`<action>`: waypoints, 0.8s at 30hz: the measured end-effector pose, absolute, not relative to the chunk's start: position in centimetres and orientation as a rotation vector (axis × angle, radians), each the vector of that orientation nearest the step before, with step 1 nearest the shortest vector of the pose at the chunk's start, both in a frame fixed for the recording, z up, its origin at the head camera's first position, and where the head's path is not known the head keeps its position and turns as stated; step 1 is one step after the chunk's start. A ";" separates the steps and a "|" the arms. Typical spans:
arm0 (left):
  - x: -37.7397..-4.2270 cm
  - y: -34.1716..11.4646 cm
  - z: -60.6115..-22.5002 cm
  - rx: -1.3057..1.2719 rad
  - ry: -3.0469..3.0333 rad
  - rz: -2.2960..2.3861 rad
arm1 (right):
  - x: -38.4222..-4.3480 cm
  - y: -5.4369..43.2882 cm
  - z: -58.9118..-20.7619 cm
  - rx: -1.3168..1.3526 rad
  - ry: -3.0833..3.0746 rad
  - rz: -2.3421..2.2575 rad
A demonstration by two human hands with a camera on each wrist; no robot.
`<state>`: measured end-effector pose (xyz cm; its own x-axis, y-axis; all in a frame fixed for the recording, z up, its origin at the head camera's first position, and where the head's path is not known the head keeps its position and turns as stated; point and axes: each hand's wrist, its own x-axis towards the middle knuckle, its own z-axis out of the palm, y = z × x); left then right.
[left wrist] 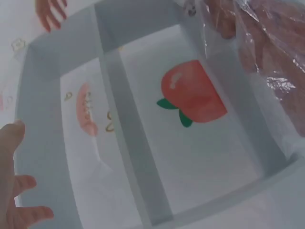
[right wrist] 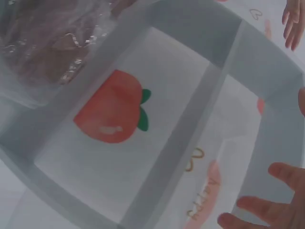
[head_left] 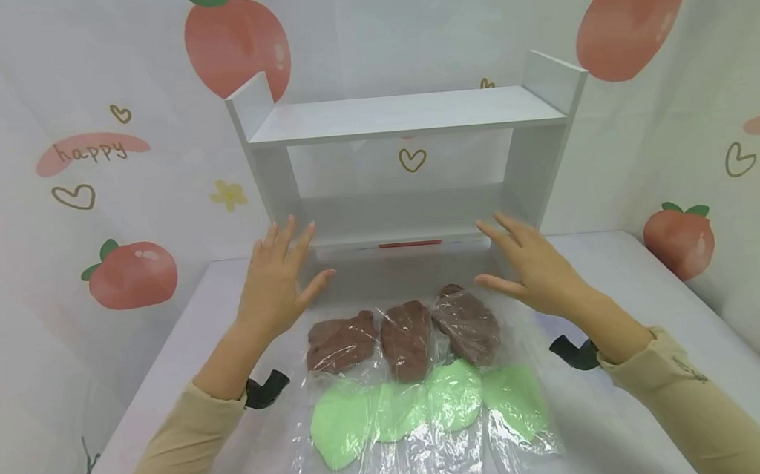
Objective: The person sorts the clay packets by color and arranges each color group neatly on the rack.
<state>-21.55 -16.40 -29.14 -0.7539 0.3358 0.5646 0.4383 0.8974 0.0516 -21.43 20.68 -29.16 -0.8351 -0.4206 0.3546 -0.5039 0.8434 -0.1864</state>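
Observation:
My left hand (head_left: 278, 282) is held up with fingers spread, in front of the left side of a white two-tier shelf (head_left: 404, 114). On the other side my right hand (head_left: 538, 265) hovers the same way, thumb pointing inward. Neither one holds anything. Between and below them lie three brown lumps (head_left: 341, 343) in clear plastic bags. Nearer to me are several flat light-green pieces (head_left: 456, 395), also bagged in clear plastic. Spread fingers (left wrist: 33, 214) show at the lower left of the left wrist view; in the right wrist view, fingers (right wrist: 259, 207) extend at the lower right.
The shelf's upright side panels (head_left: 550, 142) rise at both ends behind the bags. A white tabletop (head_left: 620, 307) extends to either side. Behind it hangs a pale cloth (head_left: 377, 36) printed with red fruit, hearts and words. Black straps (head_left: 268, 389) show by the wrists.

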 end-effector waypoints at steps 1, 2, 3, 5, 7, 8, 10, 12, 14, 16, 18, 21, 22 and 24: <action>-21.7 -16.7 -29.2 -0.540 -2.479 -0.280 | -21.4 20.9 -29.3 0.690 -2.744 0.421; -21.8 -17.0 -29.3 -0.521 -2.469 -0.320 | -21.3 21.2 -29.5 0.677 -2.771 0.448; -21.9 -17.2 -29.3 -0.502 -2.461 -0.366 | -21.2 21.3 -29.7 0.664 -2.798 0.479; -22.2 -17.7 -29.4 -0.466 -2.448 -0.455 | -21.2 21.7 -30.2 0.651 -2.846 0.545; -22.4 -18.1 -29.4 -0.422 -2.444 -0.532 | -21.3 22.1 -30.9 0.652 -2.877 0.617; -22.5 -18.3 -29.5 -0.399 -2.444 -0.568 | -21.4 22.3 -31.2 0.659 -2.884 0.652; -22.8 -18.7 -29.6 -0.352 -2.440 -0.640 | -21.6 22.6 -31.9 0.677 -2.889 0.718; -23.1 -19.1 -29.6 -0.305 -2.444 -0.704 | -21.8 23.0 -32.7 0.686 -2.898 0.762; -23.4 -19.4 -29.8 -0.262 -2.453 -0.768 | -22.0 23.3 -33.5 0.689 -2.908 0.800; -23.6 -19.7 -29.8 -0.236 -2.464 -0.826 | -22.2 23.6 -34.3 0.699 -2.914 0.845; -23.9 -19.8 -29.8 -0.224 -2.472 -0.869 | -22.4 23.9 -35.0 0.709 -2.920 0.884; -24.4 -19.9 -29.9 -0.225 -2.476 -0.918 | -22.5 24.2 -36.0 0.722 -2.930 0.943; -24.5 -20.0 -30.0 -0.224 -2.477 -0.937 | -22.5 24.4 -36.3 0.723 -2.938 0.963; -24.8 -20.0 -29.9 -0.222 -2.480 -0.976 | -22.5 24.5 -36.9 0.720 -2.956 0.991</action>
